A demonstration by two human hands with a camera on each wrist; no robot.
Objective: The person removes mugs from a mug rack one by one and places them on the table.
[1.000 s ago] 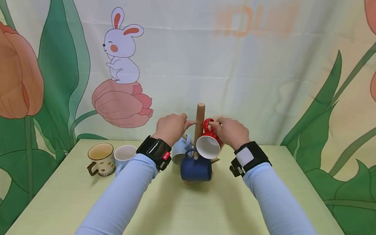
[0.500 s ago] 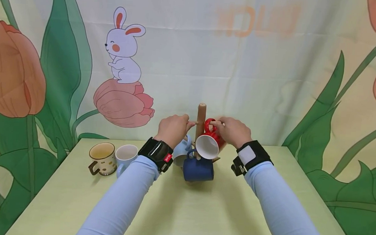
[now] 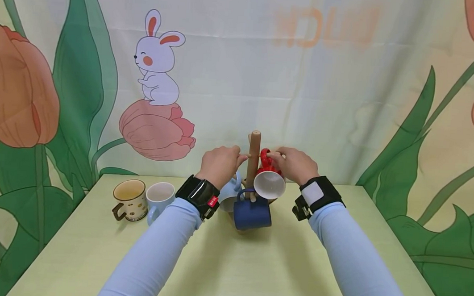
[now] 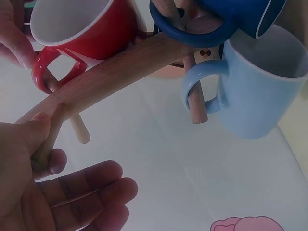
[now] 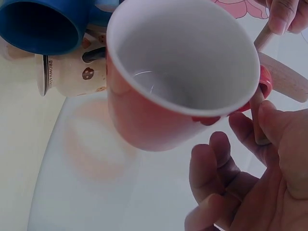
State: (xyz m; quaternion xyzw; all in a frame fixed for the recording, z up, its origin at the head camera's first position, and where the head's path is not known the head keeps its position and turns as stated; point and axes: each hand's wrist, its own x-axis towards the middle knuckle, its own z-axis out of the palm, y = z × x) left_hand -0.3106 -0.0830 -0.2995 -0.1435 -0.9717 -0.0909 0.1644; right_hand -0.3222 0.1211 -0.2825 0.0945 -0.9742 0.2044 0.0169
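A wooden mug tree [image 3: 253, 164] stands at the table's far middle. My left hand [image 3: 220, 164] pinches one upper peg [image 4: 48, 139] between thumb and index finger, its other fingers stretched out. On the other side, my right hand [image 3: 297, 164] pinches the end of the opposite peg [image 5: 258, 122]. From that peg a red mug [image 3: 269, 183] with a white inside hangs by its handle, mouth toward me. Lower on the tree hang a dark blue mug [image 3: 252, 212] in front and a light blue mug [image 4: 260, 91] at the left. Behind them shows a cream mug [image 5: 77, 74] with cookie spots.
On the pale green table [image 3: 246, 273], left of the tree, stand a cream mug [image 3: 131, 205] with a brown handle and a light blue mug [image 3: 159, 197], partly behind my left sleeve. A printed cloth [image 3: 324, 103] hangs close behind the tree.
The mug tree has turned slightly between my hands. The red mug has swung right and its mouth faces me more; the dark blue mug has shifted a little right. Both pinches stay.
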